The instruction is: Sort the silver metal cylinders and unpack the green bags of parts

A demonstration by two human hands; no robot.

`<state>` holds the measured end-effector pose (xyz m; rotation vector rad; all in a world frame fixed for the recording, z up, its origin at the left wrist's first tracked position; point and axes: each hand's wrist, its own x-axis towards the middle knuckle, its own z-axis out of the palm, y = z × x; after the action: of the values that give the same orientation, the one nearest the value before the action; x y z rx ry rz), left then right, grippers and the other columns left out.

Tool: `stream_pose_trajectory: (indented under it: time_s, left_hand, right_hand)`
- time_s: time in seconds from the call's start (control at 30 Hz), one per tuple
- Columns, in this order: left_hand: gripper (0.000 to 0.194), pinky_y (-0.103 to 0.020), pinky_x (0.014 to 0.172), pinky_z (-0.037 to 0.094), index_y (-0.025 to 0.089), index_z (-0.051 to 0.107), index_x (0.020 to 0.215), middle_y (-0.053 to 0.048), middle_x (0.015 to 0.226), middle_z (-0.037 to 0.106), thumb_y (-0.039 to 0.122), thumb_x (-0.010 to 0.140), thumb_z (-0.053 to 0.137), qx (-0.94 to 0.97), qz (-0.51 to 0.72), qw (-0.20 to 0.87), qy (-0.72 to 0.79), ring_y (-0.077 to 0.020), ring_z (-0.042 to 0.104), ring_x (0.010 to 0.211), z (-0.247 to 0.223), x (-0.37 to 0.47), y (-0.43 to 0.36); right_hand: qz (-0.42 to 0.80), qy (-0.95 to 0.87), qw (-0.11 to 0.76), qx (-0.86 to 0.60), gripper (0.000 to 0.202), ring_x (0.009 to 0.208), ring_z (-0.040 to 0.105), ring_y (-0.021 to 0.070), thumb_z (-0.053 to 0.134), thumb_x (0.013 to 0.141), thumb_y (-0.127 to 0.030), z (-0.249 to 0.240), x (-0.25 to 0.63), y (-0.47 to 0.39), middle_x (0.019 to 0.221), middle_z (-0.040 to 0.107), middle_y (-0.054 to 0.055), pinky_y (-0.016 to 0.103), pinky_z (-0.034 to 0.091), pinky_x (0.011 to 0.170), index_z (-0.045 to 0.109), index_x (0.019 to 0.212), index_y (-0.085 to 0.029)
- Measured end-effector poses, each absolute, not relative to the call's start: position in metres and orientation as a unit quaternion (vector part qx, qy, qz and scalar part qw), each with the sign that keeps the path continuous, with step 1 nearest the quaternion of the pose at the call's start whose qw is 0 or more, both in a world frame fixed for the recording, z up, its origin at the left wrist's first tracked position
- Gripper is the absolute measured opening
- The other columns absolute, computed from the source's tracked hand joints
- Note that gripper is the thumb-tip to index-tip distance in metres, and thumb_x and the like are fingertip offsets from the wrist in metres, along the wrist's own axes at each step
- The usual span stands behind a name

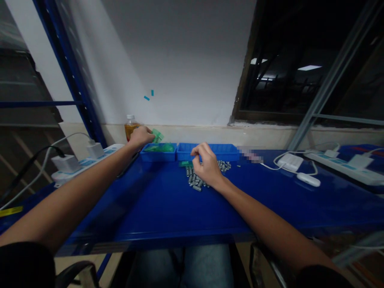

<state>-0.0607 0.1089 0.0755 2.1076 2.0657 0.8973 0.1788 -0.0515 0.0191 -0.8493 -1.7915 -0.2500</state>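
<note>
My left hand [142, 136] is closed on a small green plastic bag [157, 136], lifted over the left blue bin [159, 157]. More green plastic bags [160, 147] lie inside that bin. My right hand [207, 165] is curled, thumb near the fingertips, above the table in front of the longer blue bin [222, 151]. Whether anything sits in its pinch is too small to make out. Below and beside it lies a pile of metal cylinders [196, 183], with smaller metal pieces [224, 165] to the right. A green piece [185, 164] lies flat behind the cylinders, partly hidden by my right hand.
A bottle of amber liquid [130, 127] stands behind my left hand. Power strips with plugs flank the blue table [168, 216], one on the left [87, 162] and one on the right [345, 166]. A white adapter [290, 162] and a white case [308, 179] lie at the right.
</note>
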Motion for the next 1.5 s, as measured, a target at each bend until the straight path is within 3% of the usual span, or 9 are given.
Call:
stream_pose_trajectory:
  time_s: [0.27, 0.5, 0.6, 0.7, 0.87, 0.97, 1.13, 1.3, 1.5]
  left_hand:
    - [0.053, -0.031, 0.076, 0.049, 0.007, 0.063, 0.109, -0.021, 0.106, 0.066, 0.019, 0.058, 0.065, 0.721, 0.141, -0.008, 0.679, -0.0334, 0.061, 0.100, 0.055, -0.033, 0.116]
    - [0.032, -0.022, 0.061, 0.048, 0.012, 0.070, 0.096, -0.007, 0.083, 0.072, 0.026, 0.069, 0.060, 0.757, 0.150, 0.048, 0.634, -0.0187, 0.066, 0.072, 0.038, -0.025, 0.118]
    - [0.032, -0.021, 0.064, 0.048, 0.012, 0.069, 0.099, -0.008, 0.089, 0.072, 0.022, 0.072, 0.056, 0.772, 0.137, 0.046, 0.619, -0.0186, 0.066, 0.077, 0.037, -0.024, 0.119]
    - [0.034, -0.028, 0.076, 0.048, 0.010, 0.069, 0.099, -0.014, 0.098, 0.070, 0.018, 0.068, 0.056, 0.779, 0.117, 0.015, 0.616, -0.0267, 0.063, 0.092, 0.038, -0.018, 0.111]
    - [0.036, -0.056, 0.091, 0.035, 0.009, 0.063, 0.107, -0.023, 0.120, 0.055, 0.021, 0.078, 0.045, 0.779, 0.185, -0.128, 0.585, -0.0391, 0.046, 0.115, 0.027, -0.009, 0.066]
    - [0.039, -0.049, 0.090, 0.038, 0.014, 0.055, 0.119, -0.017, 0.121, 0.053, 0.019, 0.083, 0.039, 0.811, 0.271, -0.210, 0.475, -0.0319, 0.045, 0.112, 0.014, -0.008, 0.038]
    - [0.031, -0.036, 0.089, 0.042, 0.018, 0.056, 0.112, -0.009, 0.108, 0.056, 0.029, 0.083, 0.049, 0.905, 0.215, -0.156, 0.331, -0.0235, 0.051, 0.100, -0.009, 0.002, 0.025]
    - [0.022, -0.030, 0.075, 0.044, 0.020, 0.060, 0.100, -0.007, 0.098, 0.063, 0.029, 0.086, 0.046, 0.899, 0.188, -0.094, 0.383, -0.0213, 0.058, 0.090, -0.016, 0.011, 0.028]
    - [0.026, -0.027, 0.066, 0.042, 0.017, 0.061, 0.098, -0.006, 0.085, 0.067, 0.033, 0.089, 0.043, 0.802, 0.361, -0.015, 0.476, -0.0185, 0.061, 0.074, 0.003, 0.005, 0.022]
  right_hand:
    - [-0.102, -0.761, 0.522, -0.371, 0.023, 0.082, 0.052, 0.0193, 0.040, 0.072, -0.005, 0.019, 0.182, -0.049, 0.083, 0.053, 0.005, 0.031, 0.041, 0.076, 0.053, 0.084, -0.019]
    - [-0.108, -0.761, 0.503, -0.395, 0.025, 0.081, 0.052, 0.0191, 0.040, 0.071, -0.005, 0.018, 0.192, -0.041, 0.083, 0.053, 0.005, 0.031, 0.042, 0.077, 0.055, 0.086, -0.019]
    - [-0.102, -0.765, 0.492, -0.402, 0.026, 0.081, 0.052, 0.0195, 0.040, 0.070, -0.005, 0.016, 0.193, -0.039, 0.082, 0.052, 0.004, 0.031, 0.041, 0.076, 0.056, 0.086, -0.018]
    - [-0.097, -0.768, 0.480, -0.412, 0.025, 0.079, 0.051, 0.0192, 0.041, 0.067, -0.004, 0.016, 0.193, -0.038, 0.079, 0.051, 0.004, 0.030, 0.040, 0.075, 0.055, 0.082, -0.018]
    - [-0.095, -0.758, 0.471, -0.440, 0.025, 0.069, 0.047, 0.0180, 0.037, 0.060, 0.000, 0.015, 0.202, -0.031, 0.069, 0.046, 0.002, 0.028, 0.035, 0.066, 0.051, 0.070, -0.019]
    - [-0.090, -0.752, 0.470, -0.453, 0.028, 0.068, 0.047, 0.0178, 0.036, 0.060, 0.000, 0.012, 0.207, -0.026, 0.069, 0.047, 0.002, 0.028, 0.035, 0.066, 0.053, 0.073, -0.019]
    - [-0.082, -0.751, 0.469, -0.456, 0.034, 0.081, 0.049, 0.0192, 0.041, 0.064, -0.003, 0.004, 0.209, -0.018, 0.085, 0.050, 0.005, 0.030, 0.039, 0.075, 0.055, 0.092, -0.017]
    - [-0.071, -0.775, 0.450, -0.437, 0.031, 0.079, 0.049, 0.0186, 0.038, 0.065, -0.002, 0.001, 0.206, -0.019, 0.084, 0.050, 0.004, 0.030, 0.039, 0.075, 0.056, 0.086, -0.018]
    - [0.019, -0.753, 0.483, -0.447, 0.021, 0.065, 0.049, 0.0157, 0.039, 0.065, -0.006, 0.006, 0.200, -0.025, 0.067, 0.052, 0.001, 0.028, 0.038, 0.065, 0.055, 0.069, -0.017]
